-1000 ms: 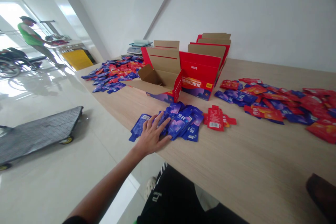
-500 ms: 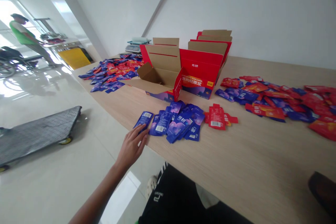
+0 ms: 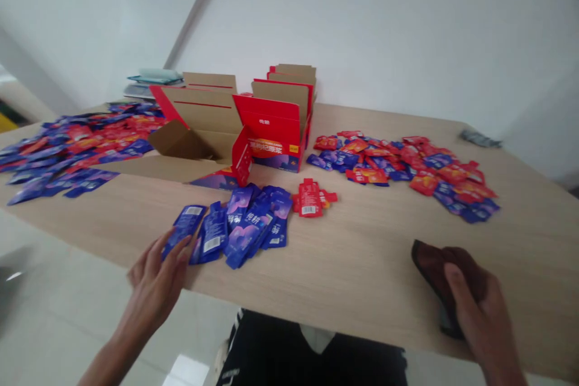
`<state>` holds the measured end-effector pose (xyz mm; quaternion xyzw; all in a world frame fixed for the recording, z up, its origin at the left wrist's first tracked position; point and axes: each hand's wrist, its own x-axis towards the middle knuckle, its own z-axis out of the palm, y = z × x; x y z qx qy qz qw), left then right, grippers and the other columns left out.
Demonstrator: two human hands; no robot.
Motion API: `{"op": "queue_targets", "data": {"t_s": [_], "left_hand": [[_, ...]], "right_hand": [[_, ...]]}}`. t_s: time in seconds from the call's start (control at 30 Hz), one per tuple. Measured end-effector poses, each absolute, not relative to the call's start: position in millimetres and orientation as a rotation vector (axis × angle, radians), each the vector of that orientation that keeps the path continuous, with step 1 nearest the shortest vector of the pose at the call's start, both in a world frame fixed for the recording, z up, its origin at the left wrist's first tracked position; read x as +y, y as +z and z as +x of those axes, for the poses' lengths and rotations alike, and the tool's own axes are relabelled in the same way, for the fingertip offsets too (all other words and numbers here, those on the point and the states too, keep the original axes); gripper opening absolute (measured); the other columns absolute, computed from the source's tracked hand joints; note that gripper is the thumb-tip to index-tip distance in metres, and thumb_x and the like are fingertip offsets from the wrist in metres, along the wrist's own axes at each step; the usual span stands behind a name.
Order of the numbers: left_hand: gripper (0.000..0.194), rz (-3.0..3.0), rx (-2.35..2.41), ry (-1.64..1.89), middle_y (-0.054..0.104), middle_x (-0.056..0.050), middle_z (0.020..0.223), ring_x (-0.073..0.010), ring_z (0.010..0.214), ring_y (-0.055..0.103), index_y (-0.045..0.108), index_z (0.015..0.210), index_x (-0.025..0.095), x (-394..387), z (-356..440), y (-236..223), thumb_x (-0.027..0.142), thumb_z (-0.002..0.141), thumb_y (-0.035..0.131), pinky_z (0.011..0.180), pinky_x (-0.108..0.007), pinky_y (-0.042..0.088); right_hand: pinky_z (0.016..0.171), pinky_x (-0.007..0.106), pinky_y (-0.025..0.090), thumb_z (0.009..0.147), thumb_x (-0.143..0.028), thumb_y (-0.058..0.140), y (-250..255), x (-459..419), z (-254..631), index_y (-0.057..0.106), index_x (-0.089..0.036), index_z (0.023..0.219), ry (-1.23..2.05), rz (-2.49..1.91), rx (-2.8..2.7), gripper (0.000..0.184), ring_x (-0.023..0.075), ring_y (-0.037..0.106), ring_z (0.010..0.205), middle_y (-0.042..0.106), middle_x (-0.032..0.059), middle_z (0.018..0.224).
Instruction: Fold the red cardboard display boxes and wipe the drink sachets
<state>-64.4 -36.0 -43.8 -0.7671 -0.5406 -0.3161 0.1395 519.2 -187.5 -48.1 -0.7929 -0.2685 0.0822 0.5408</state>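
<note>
My left hand (image 3: 158, 274) is at the table's front edge, its fingers closed about the near end of a blue sachet (image 3: 184, 226). Beside it lies a loose heap of blue sachets (image 3: 246, 226), some overlapping. To the right of the heap, a few red sachets (image 3: 310, 199) lie crossed. My right hand (image 3: 479, 298) grips a dark brown, soft-looking item with black edging (image 3: 436, 271), thumb on top, over the right front of the table; what it is I cannot make out. An open red carton (image 3: 242, 160) with raised cardboard flaps stands behind the blue heap.
More open red cartons (image 3: 275, 126) stand in a row behind. Mixed red and blue sachets form a large pile (image 3: 90, 139) at the left and another pile (image 3: 384, 160) at the right. A grey crumpled item (image 3: 479, 137) lies far right, near the wall.
The view has turned to the right. My right hand has come into view with the dark brown item. My left hand has stayed at the same blue sachet, its fingers now around it.
</note>
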Motion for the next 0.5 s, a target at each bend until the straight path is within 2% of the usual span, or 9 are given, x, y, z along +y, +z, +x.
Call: {"op": "queue_targets", "data": {"t_s": [0.07,0.1,0.17,0.27,0.33,0.43,0.5], "left_hand": [[0.028,-2.182,-1.451,-1.15,0.062,-0.014,0.136,-0.0384,0.124,0.058,0.064,0.126,0.027,-42.4,-32.2,-24.0,0.027,0.1,0.057,0.111,-0.064,0.038],[0.024,-2.26,-1.38,-1.246,0.064,-0.014,0.125,-0.0363,0.117,0.061,0.065,0.122,0.026,-46.2,-10.2,-9.9,0.025,0.098,0.06,0.107,-0.059,0.043],[0.018,-2.492,-1.223,-1.357,0.065,-0.011,0.111,-0.0291,0.105,0.064,0.064,0.114,0.026,-51.1,46.0,22.3,0.02,0.1,0.055,0.093,-0.045,0.053],[0.021,-3.038,-0.852,-1.074,0.069,-0.007,0.104,-0.022,0.096,0.068,0.064,0.112,0.025,-37.0,153.1,61.6,0.023,0.106,0.044,0.084,-0.034,0.056],[0.029,-3.161,-0.766,-0.726,0.071,-0.007,0.106,-0.0208,0.1,0.069,0.066,0.113,0.022,-8.3,227.4,71.1,0.025,0.109,0.038,0.089,-0.033,0.056],[0.03,-3.154,-0.687,-0.584,0.069,-0.009,0.13,-0.0197,0.119,0.066,0.064,0.13,0.019,47.4,321.9,61.7,0.018,0.106,0.045,0.102,-0.031,0.052],[0.036,-3.11,-0.693,-0.534,0.066,-0.012,0.138,-0.0212,0.129,0.062,0.061,0.137,0.017,78.6,368.0,48.1,0.013,0.104,0.049,0.109,-0.034,0.049]], "right_hand": [[0.107,0.055,0.044,0.076,-0.074,0.071,-48.4,-186.8,518.3,0.064,-0.02,0.128,0.203,-1.915,-0.612,0.075,0.0353,0.065,0.11,0.071,0.0101,0.114],[0.108,0.053,0.044,0.077,-0.074,0.07,-47.8,-186.4,517.7,0.065,-0.021,0.128,0.224,-1.889,-0.62,0.074,0.034,0.065,0.112,0.072,0.0095,0.116],[0.109,0.049,0.045,0.078,-0.072,0.071,-45.8,-186.2,516.5,0.066,-0.021,0.128,0.273,-1.776,-0.632,0.071,0.0318,0.066,0.114,0.072,0.0087,0.119],[0.108,0.045,0.048,0.077,-0.068,0.075,-42.4,-187.6,515.4,0.068,-0.022,0.128,0.361,-1.625,-0.59,0.069,0.0303,0.067,0.117,0.073,0.0085,0.125],[0.107,0.043,0.05,0.076,-0.067,0.076,-40.6,-189.0,515.4,0.069,-0.021,0.127,0.398,-1.585,-0.559,0.069,0.0305,0.067,0.118,0.073,0.0089,0.126],[0.105,0.041,0.053,0.074,-0.067,0.077,-39.9,-191.0,516.5,0.07,-0.021,0.125,0.43,-1.554,-0.551,0.069,0.0309,0.068,0.118,0.074,0.0094,0.125],[0.104,0.04,0.054,0.075,-0.067,0.077,-41.2,-191.7,518.0,0.07,-0.021,0.125,0.459,-1.539,-0.565,0.068,0.0308,0.068,0.119,0.073,0.0091,0.126]]}}
